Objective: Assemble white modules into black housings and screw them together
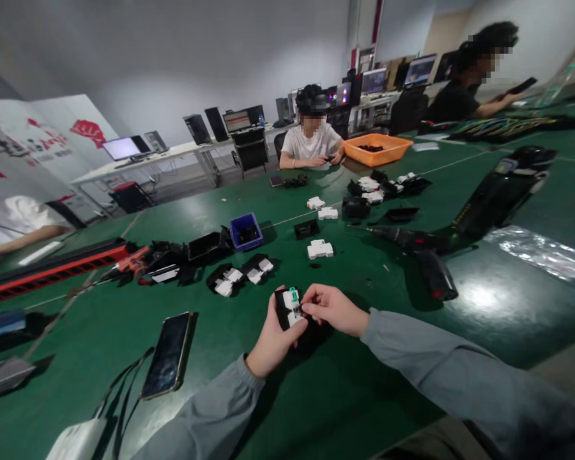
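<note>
Fingers of my left hand (272, 338) clamp the small black-and-white module (288, 308) just above the table's near edge, steadying it while my right hand (333, 309), at three o'clock, pinches its white face.

On the worktop (345, 396), the small part (290, 308) sits between the fingers (311, 305) of both hands. Left of the fingers and nearer the person lies a phone (168, 354). Beyond the fingers lie loose parts (320, 249), with a small bin (246, 231) behind and left. Right of the fingers lies a power driver (424, 255); far behind it stands a tray (377, 149).
</note>
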